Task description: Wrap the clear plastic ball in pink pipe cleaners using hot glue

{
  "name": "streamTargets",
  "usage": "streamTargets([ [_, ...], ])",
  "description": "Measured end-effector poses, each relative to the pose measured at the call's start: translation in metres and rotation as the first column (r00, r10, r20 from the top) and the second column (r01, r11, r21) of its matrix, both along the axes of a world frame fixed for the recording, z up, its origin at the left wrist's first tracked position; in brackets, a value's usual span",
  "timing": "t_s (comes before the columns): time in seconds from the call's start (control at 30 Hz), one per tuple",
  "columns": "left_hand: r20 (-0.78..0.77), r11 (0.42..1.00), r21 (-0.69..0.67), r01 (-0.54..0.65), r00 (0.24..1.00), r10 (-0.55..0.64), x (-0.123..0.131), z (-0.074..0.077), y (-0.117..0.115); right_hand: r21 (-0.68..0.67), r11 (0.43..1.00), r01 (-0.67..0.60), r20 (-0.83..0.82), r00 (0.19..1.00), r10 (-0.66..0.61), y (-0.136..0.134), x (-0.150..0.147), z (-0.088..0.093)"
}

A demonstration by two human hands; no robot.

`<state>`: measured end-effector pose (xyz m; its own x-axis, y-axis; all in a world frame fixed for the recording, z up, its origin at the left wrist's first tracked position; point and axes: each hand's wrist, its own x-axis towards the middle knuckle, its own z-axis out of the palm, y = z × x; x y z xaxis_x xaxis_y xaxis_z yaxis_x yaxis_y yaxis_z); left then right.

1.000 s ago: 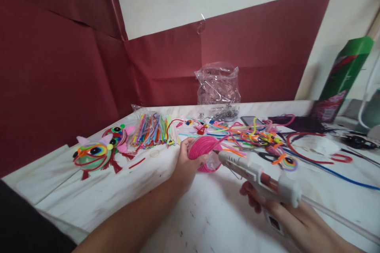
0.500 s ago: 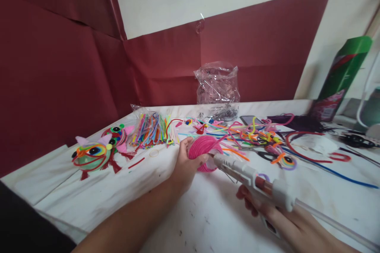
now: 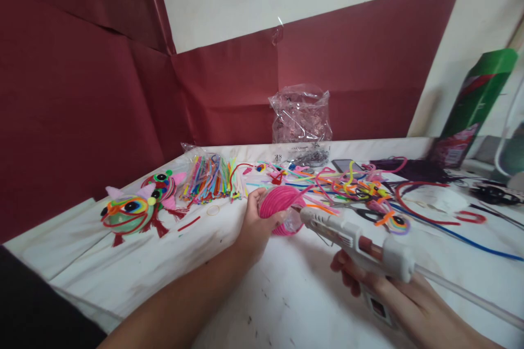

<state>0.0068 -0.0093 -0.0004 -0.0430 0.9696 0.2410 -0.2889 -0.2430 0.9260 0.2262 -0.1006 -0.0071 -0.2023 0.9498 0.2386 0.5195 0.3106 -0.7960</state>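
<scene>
In my left hand is a clear ball partly wound with a bright pink pipe cleaner. My fingers and thumb close around its left side, and the pink end sticks out at the upper right. My right hand grips the handle of a white hot glue gun, with a long clear glue stick running out of its back. The gun's nozzle points left, right at the bare clear part of the ball. Whether the tip touches it I cannot tell.
At left stand two decorated animal-face balls with red tassels. Behind are a bag of colourful pipe cleaners and a clear plastic bag. Loose pipe cleaners and scissors lie to the right, near a green box.
The glue gun and my right hand have shifted slightly right and down, so more of the ball's clear part shows. My left hand keeps holding the ball almost in place.
</scene>
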Motion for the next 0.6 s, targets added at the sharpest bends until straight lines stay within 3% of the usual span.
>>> streamTargets([
  [0.6,-0.021,1.000,0.015,0.004,1.000,-0.004,-0.0020,0.0006,-0.0004,-0.063,0.998,-0.003,-0.017,1.000,0.002,-0.0006,-0.0018,0.0064],
])
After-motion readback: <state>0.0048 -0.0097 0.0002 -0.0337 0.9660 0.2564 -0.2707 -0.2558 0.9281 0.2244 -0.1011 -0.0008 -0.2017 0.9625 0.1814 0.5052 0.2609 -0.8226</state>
